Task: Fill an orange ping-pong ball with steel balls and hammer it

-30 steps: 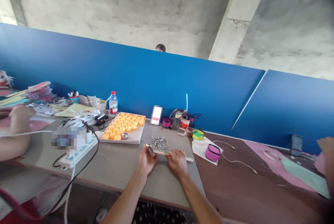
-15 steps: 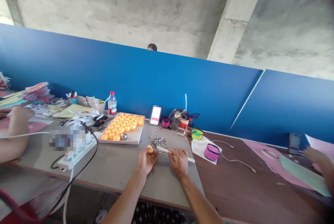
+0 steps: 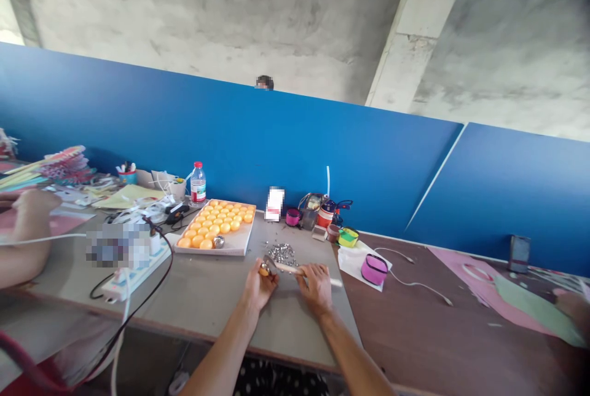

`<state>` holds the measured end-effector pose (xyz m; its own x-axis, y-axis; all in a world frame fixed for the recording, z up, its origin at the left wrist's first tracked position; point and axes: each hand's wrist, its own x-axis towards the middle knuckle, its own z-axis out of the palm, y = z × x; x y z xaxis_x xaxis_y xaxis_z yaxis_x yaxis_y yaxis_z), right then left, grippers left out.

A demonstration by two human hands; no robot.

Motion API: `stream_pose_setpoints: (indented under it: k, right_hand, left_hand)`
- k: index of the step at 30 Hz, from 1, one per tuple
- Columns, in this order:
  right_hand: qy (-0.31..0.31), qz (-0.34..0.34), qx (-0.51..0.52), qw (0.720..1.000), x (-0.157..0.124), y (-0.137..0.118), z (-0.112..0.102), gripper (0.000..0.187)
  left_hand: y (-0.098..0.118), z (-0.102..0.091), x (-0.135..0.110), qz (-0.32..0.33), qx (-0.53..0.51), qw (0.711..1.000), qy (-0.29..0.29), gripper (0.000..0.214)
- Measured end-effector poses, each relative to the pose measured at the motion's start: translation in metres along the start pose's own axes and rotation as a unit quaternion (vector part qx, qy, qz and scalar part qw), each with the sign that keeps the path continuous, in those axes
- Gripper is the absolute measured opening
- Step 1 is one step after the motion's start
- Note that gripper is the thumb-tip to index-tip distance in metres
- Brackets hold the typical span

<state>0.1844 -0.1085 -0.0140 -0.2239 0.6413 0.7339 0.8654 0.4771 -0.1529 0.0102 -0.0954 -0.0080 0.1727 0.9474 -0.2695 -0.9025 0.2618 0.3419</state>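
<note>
My left hand point(image 3: 259, 286) is closed round a small orange ball point(image 3: 264, 271) partly covered with shiny bits. My right hand point(image 3: 317, 286) grips a pale wooden stick point(image 3: 295, 269) whose tip reaches the ball. Just beyond both hands lies a pile of small silver pieces point(image 3: 283, 253) on the grey table point(image 3: 216, 297). Further left stands a white tray point(image 3: 239, 242) with several orange balls point(image 3: 216, 222) and one silver-covered ball point(image 3: 219, 241).
A power strip point(image 3: 131, 273) with cables lies at left, a water bottle point(image 3: 198, 183) behind the tray. Small tape rolls and cups point(image 3: 329, 217) and a pink pouch point(image 3: 374, 269) sit to the right. Another person's arm point(image 3: 25, 242) rests at far left. A blue partition point(image 3: 276, 138) backs the table.
My left hand has turned the ball so its orange side shows. The stick's tip has lifted to the ball. The hand at far right has drawn back out of view.
</note>
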Motion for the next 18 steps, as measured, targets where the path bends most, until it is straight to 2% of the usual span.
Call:
stream_pose_setpoints:
  k: [6,8,11,14,18]
  right_hand:
    - [-0.033,-0.031,-0.002,0.999,0.0015,-0.0038,-0.0019,0.019]
    - [-0.027,-0.04,-0.015,0.999,0.0014,-0.0044,-0.002,0.019]
    - [-0.012,-0.027,-0.014,0.999,0.0008,-0.0039,-0.0014,0.019]
    - [-0.027,-0.013,-0.001,1.0,0.0003,-0.0026,0.0,0.02]
    - [-0.025,-0.022,0.003,0.999,-0.0008,-0.0014,0.0011,0.02]
  left_hand:
    - [0.0007,-0.0031,0.0029,0.002,-0.002,1.0,0.0,0.02]
    - [0.0008,-0.0034,0.0029,0.003,-0.001,1.0,0.0,0.02]
    - [0.0006,-0.0031,0.0018,0.007,0.001,1.0,-0.001,0.02]
    - [0.0003,-0.0029,0.001,0.011,-0.001,1.0,-0.004,0.021]
    - [0.0005,-0.003,0.0009,0.008,0.0,1.0,-0.001,0.02]
